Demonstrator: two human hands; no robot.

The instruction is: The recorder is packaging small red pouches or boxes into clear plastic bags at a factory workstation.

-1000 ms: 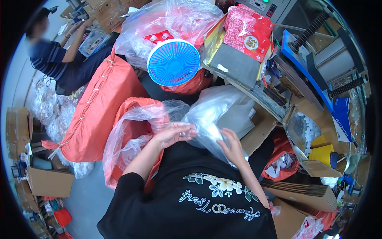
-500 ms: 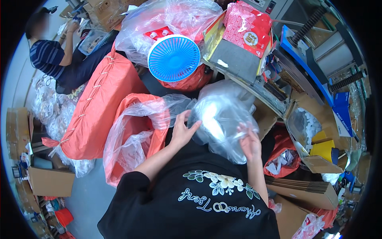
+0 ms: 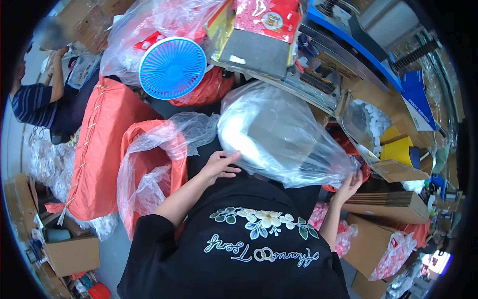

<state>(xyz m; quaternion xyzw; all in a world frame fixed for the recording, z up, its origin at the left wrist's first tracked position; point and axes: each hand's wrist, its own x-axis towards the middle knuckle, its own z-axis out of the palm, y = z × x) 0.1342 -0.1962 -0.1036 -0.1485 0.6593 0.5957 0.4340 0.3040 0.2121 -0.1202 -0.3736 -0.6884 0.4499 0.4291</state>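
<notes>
the right grip (image 3: 349, 187) holds the gathered end of the clear bag (image 3: 286, 134). the left grip (image 3: 217, 165) is spread wide, touching the bag's near edge. the bag bulges between the two grips and beyond them. the red sack (image 3: 179, 167) gapes left of the left grip, the blue fan (image 3: 173, 69) sits beyond that grip, and cardboard (image 3: 386, 201) lies right of the right grip.

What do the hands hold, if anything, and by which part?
The right hand holds the clear plastic bag by its gathered right end; whether the left hand grips it too cannot be told.
</notes>
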